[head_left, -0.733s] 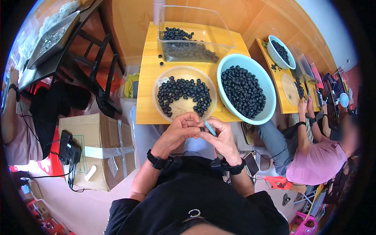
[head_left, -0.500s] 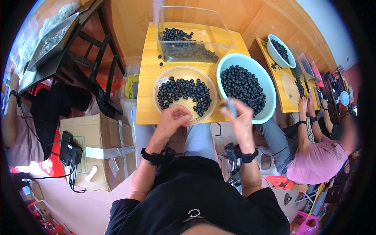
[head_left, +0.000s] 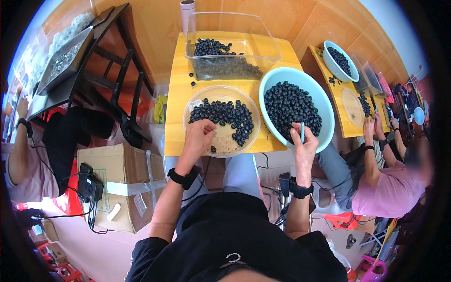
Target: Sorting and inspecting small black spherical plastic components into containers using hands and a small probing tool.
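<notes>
My left hand (head_left: 199,137) is over the left side of a clear round tray (head_left: 189,101), fingers curled together; whatever is in them is hidden. Small black round pieces (head_left: 225,112), some showing a hole, lie in an arc in the tray, and a single one (head_left: 213,149) sits by its near edge. At the near rim of a light blue basin (head_left: 329,113), my right hand (head_left: 306,145) grips a slim light blue tool (head_left: 302,132), mostly covered by the fingers. Many of the same black pieces (head_left: 291,105) are heaped in the basin.
Behind the tray, a clear rectangular bin (head_left: 225,73) holds more black pieces. A pink bottle (head_left: 187,16) stands at the back of the wooden table (head_left: 174,94). A taped cardboard box (head_left: 127,169) is at my left. Other people work at both sides, one in a pink shirt (head_left: 390,190).
My right hand has moved right, from between tray and basin to the basin's near rim, with the tool. My left hand has shifted slightly left. The whole view has tilted a little.
</notes>
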Demonstrator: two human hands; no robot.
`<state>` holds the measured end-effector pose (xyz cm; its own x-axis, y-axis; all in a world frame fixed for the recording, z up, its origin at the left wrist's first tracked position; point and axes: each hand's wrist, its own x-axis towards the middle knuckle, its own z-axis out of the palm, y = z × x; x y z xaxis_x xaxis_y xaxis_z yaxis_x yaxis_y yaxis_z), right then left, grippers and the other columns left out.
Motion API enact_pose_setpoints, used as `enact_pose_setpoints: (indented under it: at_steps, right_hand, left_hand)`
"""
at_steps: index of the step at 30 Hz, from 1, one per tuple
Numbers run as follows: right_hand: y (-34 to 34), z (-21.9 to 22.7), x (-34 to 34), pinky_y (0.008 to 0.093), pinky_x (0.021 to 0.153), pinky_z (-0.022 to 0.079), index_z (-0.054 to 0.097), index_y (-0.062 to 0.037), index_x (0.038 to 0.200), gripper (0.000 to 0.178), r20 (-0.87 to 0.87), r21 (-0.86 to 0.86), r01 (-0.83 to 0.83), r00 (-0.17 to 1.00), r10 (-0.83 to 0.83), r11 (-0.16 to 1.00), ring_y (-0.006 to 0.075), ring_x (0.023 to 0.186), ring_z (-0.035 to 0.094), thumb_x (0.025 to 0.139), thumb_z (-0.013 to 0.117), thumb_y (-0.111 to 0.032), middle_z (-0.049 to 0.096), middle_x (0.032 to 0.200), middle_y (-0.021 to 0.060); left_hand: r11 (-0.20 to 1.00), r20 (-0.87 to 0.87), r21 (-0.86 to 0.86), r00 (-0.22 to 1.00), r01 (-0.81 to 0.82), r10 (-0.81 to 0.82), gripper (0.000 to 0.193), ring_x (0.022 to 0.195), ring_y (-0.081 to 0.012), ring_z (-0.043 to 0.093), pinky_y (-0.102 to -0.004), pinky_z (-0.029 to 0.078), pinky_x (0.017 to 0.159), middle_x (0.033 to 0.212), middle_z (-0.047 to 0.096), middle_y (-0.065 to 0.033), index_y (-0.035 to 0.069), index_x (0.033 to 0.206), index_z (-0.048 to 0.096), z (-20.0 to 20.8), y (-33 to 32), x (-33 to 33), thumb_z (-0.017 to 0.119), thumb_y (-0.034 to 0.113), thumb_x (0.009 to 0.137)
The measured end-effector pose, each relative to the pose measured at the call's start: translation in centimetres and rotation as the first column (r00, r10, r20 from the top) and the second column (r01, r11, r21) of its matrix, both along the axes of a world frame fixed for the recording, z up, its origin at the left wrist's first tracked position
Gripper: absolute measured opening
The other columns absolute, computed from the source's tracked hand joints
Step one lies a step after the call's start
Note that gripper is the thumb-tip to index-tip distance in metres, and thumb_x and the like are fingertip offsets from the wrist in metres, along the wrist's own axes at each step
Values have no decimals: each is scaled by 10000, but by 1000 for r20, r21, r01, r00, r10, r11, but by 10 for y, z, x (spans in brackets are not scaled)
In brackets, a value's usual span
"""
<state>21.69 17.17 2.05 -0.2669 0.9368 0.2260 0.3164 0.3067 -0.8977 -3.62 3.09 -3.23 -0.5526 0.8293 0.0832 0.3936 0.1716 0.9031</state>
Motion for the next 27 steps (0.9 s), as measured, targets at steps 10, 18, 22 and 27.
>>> enact_pose_setpoints:
  at_steps: [10, 18, 22, 27]
  right_hand:
    - [-3, 2, -2, 252, 691, 446, 647, 22, 891, 111, -22, 82, 36, 999, -34, 996, 134, 745, 575, 784, 631, -4, 612, 799, 66]
    - [-7, 3, -6, 274, 594, 406, 647, 12, 854, 76, -38, 149, 47, 998, -42, 988, 141, 623, 516, 781, 638, -10, 582, 707, 67]
    - [-6, 0, -3, 272, 584, 402, 648, 10, 855, 77, -38, 159, 45, 998, -40, 986, 139, 618, 511, 785, 644, -22, 577, 701, 66]
    - [-9, 2, -4, 281, 564, 395, 644, 13, 902, 130, -39, 90, 49, 998, -46, 995, 144, 615, 502, 783, 639, -40, 551, 708, 73]
  left_hand:
    - [899, -283, -369, 893, 236, -351, 152, 658, -273, 637, -345, 497, 610, 674, 628, -151, -11, 742, 617, 17, 0, 6, 679, 72, 631]
    - [907, -436, -376, 827, 190, -354, 148, 725, -347, 604, -412, 473, 648, 708, 611, -158, 7, 754, 586, 7, 0, 18, 655, 44, 628]
    - [949, -502, -223, 809, 221, -306, 158, 709, -381, 583, -416, 465, 639, 710, 586, -156, 7, 769, 588, -3, -4, 18, 642, 10, 620]
    - [939, -156, -248, 947, 238, -281, 138, 697, -221, 611, -306, 473, 606, 824, 631, -118, 10, 834, 609, 8, 2, 14, 653, 0, 703]
